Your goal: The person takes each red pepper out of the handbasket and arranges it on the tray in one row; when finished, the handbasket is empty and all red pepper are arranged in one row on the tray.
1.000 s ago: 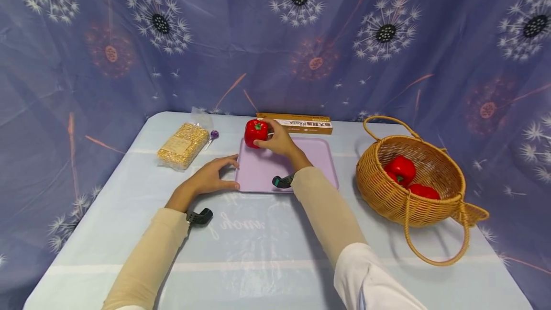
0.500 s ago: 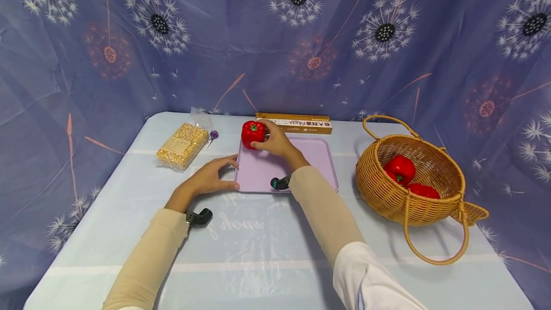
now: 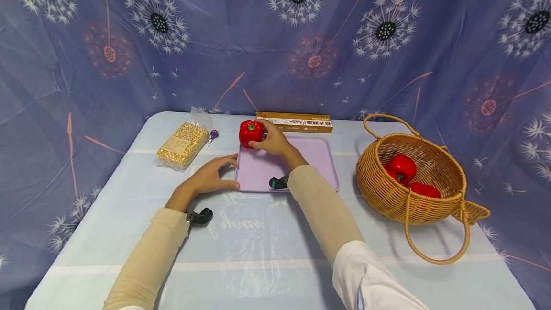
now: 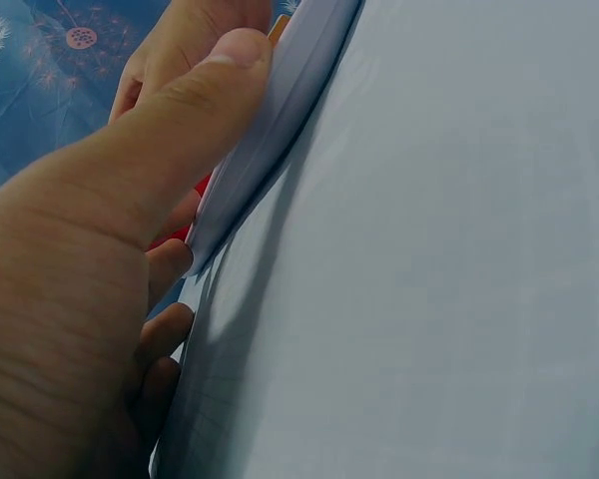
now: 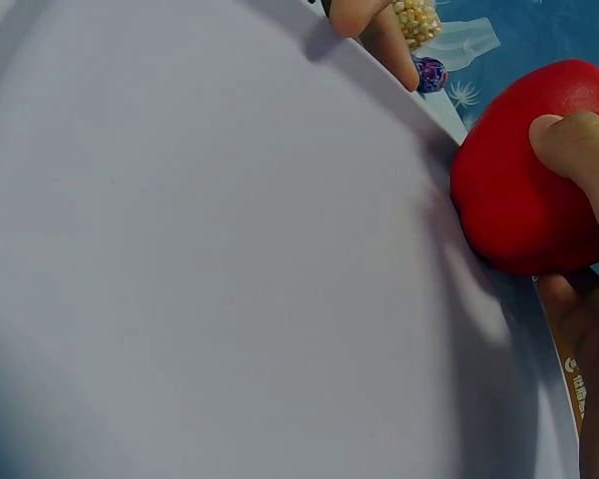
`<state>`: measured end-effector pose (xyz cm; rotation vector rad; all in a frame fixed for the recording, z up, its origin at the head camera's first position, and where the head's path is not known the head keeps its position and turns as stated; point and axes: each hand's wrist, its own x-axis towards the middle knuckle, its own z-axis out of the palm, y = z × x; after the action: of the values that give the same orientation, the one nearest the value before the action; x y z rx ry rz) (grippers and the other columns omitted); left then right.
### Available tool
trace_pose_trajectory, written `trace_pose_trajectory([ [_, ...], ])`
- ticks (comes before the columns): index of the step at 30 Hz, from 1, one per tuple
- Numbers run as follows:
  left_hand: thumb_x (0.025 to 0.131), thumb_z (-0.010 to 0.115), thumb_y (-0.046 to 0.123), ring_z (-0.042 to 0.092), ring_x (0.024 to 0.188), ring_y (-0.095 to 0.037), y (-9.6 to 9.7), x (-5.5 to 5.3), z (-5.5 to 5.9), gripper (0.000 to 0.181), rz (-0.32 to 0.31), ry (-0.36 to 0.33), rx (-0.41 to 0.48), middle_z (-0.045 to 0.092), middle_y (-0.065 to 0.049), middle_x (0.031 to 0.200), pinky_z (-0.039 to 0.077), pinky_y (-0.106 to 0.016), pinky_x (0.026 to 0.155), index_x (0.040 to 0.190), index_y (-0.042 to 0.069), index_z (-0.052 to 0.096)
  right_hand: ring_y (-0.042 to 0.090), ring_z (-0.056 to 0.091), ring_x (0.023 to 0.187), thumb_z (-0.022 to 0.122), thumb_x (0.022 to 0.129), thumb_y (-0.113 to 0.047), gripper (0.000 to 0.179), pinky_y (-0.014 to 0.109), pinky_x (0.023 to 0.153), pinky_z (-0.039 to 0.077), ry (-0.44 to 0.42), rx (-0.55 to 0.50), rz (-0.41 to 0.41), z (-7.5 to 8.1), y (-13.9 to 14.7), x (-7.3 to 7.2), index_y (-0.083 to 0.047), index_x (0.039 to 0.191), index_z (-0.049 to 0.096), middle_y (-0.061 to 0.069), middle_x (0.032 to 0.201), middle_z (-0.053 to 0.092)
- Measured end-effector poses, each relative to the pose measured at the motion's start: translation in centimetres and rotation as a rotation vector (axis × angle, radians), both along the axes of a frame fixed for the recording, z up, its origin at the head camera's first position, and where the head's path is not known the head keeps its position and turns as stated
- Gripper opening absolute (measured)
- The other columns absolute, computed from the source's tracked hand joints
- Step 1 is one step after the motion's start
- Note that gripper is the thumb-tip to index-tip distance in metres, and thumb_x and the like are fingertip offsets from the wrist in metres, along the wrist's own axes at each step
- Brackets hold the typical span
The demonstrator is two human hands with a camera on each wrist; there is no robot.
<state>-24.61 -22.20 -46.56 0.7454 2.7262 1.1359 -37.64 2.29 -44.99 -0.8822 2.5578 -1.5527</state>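
My right hand (image 3: 276, 140) holds a red bell pepper (image 3: 248, 134) between thumb and fingers, at the far left corner of a pale purple tray (image 3: 292, 161). In the right wrist view the thumb lies across the side of the pepper (image 5: 529, 180), which sits right at the tray's rim. My left hand (image 3: 210, 176) is spread against the tray's left side, thumb and fingers apart. In the left wrist view the thumb of that hand (image 4: 170, 150) rests along the tray's edge (image 4: 270, 120), with the other fingertips touching it lower down.
A wicker basket (image 3: 379, 200) with red bell peppers (image 3: 400, 169) inside stands at the right. Behind the tray lies a pasta box (image 3: 301, 123). At the left are a bag of corn kernels (image 3: 182, 146) and a lollipop (image 3: 214, 134). A patterned curtain (image 3: 241, 27) hangs behind the table.
My right hand has moved slightly left with the bell pepper, toward the tray's far left corner. The left hand has stayed in place.
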Motion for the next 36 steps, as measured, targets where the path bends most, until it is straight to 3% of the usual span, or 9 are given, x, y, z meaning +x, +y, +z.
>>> trace_pose_trajectory([
  [16, 0.077, 0.088, 0.045, 0.032, 0.147, -0.03, 0.5, -0.1, 0.0, 0.061, -0.008, -0.006, -0.007, 0.04, -0.005, 0.159, 0.025, -0.052, 0.12, 0.124, 0.017, 0.062, 0.024, 0.058, 0.115, 0.087, 0.08, -0.016, 0.082, 0.031, 0.091, 0.057, -0.001, 0.066, -0.03, 0.4, 0.5, 0.5, -0.006, 0.15, 0.044, 0.012, 0.136, 0.055],
  [21, 0.077, 0.087, 0.048, 0.032, 0.147, -0.03, 0.6, -0.1, -0.1, 0.062, -0.01, -0.001, -0.014, 0.04, -0.004, 0.159, 0.025, -0.052, 0.12, 0.125, 0.018, 0.062, 0.024, 0.054, 0.124, 0.088, 0.079, -0.017, 0.1, 0.033, 0.1, 0.053, -0.002, 0.076, 0.0, 0.7, 0.8, 0.6, -0.015, 0.159, 0.029, 0.014, 0.148, 0.044],
  [25, 0.077, 0.088, 0.047, 0.032, 0.147, -0.03, 0.4, -0.3, 0.0, 0.062, -0.015, 0.014, -0.003, 0.04, -0.005, 0.159, 0.024, -0.052, 0.12, 0.125, 0.017, 0.061, 0.029, 0.051, 0.129, 0.09, 0.077, -0.017, 0.114, 0.043, 0.104, 0.05, 0.015, 0.045, 0.029, 0.8, 1.3, 0.4, -0.022, 0.163, 0.015, 0.018, 0.153, 0.038],
  [28, 0.077, 0.087, 0.047, 0.032, 0.147, -0.031, 0.4, -0.3, -0.1, 0.062, -0.014, 0.01, -0.002, 0.039, -0.006, 0.159, 0.024, -0.052, 0.12, 0.125, 0.016, 0.061, 0.034, 0.047, 0.134, 0.09, 0.077, -0.021, 0.118, 0.05, 0.107, 0.046, 0.054, 0.078, 0.031, 1.0, 2.0, 0.4, -0.028, 0.163, 0.009, 0.015, 0.159, 0.031],
  [31, 0.077, 0.087, 0.048, 0.031, 0.147, -0.032, 0.4, -0.2, -0.1, 0.063, -0.01, -0.002, -0.01, 0.039, -0.006, 0.159, 0.024, -0.053, 0.12, 0.125, 0.016, 0.061, 0.035, 0.04, 0.14, 0.089, 0.079, -0.025, 0.118, 0.052, 0.11, 0.042, 0.065, 0.112, 0.027, 1.6, 3.0, 0.4, -0.032, 0.163, 0.006, 0.008, 0.165, 0.021],
  [36, 0.077, 0.088, 0.047, 0.031, 0.147, -0.032, 0.3, 0.0, 0.1, 0.064, 0.0, -0.013, -0.012, 0.038, -0.006, 0.16, 0.024, -0.053, 0.12, 0.126, 0.015, 0.061, 0.035, 0.04, 0.138, 0.086, 0.083, -0.026, 0.109, 0.057, 0.107, 0.044, 0.049, 0.11, 0.022, 4.1, 4.9, 0.3, -0.032, 0.163, 0.011, 0.009, 0.159, 0.031],
])
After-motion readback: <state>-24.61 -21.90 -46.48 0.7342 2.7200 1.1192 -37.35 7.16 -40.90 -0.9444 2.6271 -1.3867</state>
